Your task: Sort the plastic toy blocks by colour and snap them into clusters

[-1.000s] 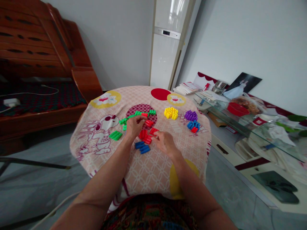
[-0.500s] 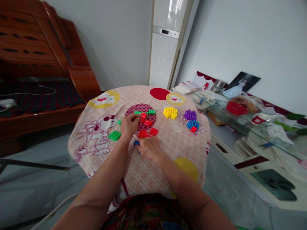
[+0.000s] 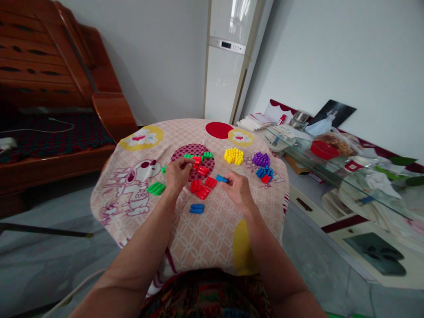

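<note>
My right hand [image 3: 239, 191] pinches a small blue plastic piece [image 3: 221, 178] between thumb and fingers, just above the cloth. To the left, my left hand [image 3: 179, 176] has its fingertips drawn together beside a red piece [image 3: 202, 170]; what they hold, if anything, is hidden. Several red pieces [image 3: 200, 190] lie between the hands. Nearer me rest joined blue pieces [image 3: 196, 208]. Green pieces [image 3: 156, 188] lie left of my left hand, with another green row [image 3: 208, 155] beyond the red ones.
Farther right on the round table's patterned cloth [image 3: 198, 243] stand clusters of yellow pieces [image 3: 233, 156], purple pieces [image 3: 261, 159] and blue pieces [image 3: 264, 172] with some red. A cluttered glass-topped cabinet [image 3: 351, 179] is at the right, a wooden bench [image 3: 112, 110] at the left.
My right hand has moved right and away from me with a blue piece in its fingers, uncovering the blue pieces left on the cloth. My left hand has stayed nearly in place.
</note>
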Tool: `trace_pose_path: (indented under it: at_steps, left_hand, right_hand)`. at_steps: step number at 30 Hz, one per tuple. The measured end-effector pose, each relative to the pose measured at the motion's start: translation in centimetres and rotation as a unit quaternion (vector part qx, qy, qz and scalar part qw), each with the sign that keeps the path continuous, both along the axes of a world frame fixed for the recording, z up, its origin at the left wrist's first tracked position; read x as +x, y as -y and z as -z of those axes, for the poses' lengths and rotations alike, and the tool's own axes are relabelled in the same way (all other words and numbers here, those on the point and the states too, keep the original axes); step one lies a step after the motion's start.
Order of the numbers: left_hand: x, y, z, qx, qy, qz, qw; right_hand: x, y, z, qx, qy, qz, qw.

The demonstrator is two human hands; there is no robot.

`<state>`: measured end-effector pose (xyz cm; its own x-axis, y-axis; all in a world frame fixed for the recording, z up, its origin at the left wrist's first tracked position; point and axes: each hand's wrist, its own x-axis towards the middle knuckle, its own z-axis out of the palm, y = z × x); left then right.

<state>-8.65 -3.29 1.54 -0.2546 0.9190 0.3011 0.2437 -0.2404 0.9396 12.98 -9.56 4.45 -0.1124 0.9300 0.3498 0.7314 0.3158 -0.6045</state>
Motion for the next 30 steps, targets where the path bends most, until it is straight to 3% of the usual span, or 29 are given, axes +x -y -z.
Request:
trace_pose_path:
  at_steps: [5,9,12,17,24,27,30]
  left_hand:
    - [0.2,0.1,-0.2,-0.001,0.004,-0.001,1.0]
    - [0.3,0.1,-0.2,-0.011,0.006,0.003,1.0]
    - [0.3,0.0,-0.1,-0.015,0.006,0.002,1.0]
    - [0.2,0.0,0.0,-0.018,0.008,0.003,1.0]
    - [0.2,0.1,-0.4,-0.015,0.006,-0.002,1.0]
    - [0.1,0.0,-0.2,-0.005,0.017,0.0,1.0]
    - [-0.1,-0.2,-0.1,-0.002,0.027,-0.012,1.0]
  right_hand:
    - [7.1,-1.1,-0.5,-0.026,0.008,0.144,0.989]
    - [10.9,-1.9,-0.9,0.002,0.14,0.221,0.965]
    - [12.0,-2.5,-1.2,-0.027,0.221,0.241,0.945]
    - [12.2,-3.5,-0.8,-0.052,0.282,0.246,0.926]
    - [11.9,-3.8,-0.5,-0.039,0.292,0.259,0.92]
    - [10.1,-3.4,-1.0,-0.017,0.261,0.248,0.933]
    - [6.5,-2.9,-1.4,-0.016,0.229,0.158,0.96]
